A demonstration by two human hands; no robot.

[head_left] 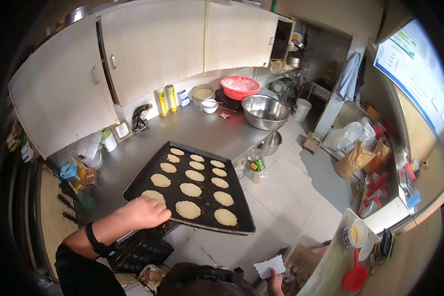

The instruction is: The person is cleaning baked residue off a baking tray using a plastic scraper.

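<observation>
A dark rectangular baking tray (235,185) holds several flat, round, pale dough pieces (190,190) in rows. My left hand (145,213) is closed over the tray's near left edge, next to one of the dough rounds. The tray sits partly over the steel counter, its near right corner jutting out above the floor. Low in the view, my right hand (275,285) grips a white dough scraper (270,267) with a wavy edge. Much of the right hand is cut off by the lower frame edge.
Along the steel counter (133,148) stand a red basin (240,87), a large steel bowl (265,112) and yellow cans (162,102). A side table on the right carries a white tub (355,233) and a red scoop (355,277). Brown sacks (354,159) rest on the floor.
</observation>
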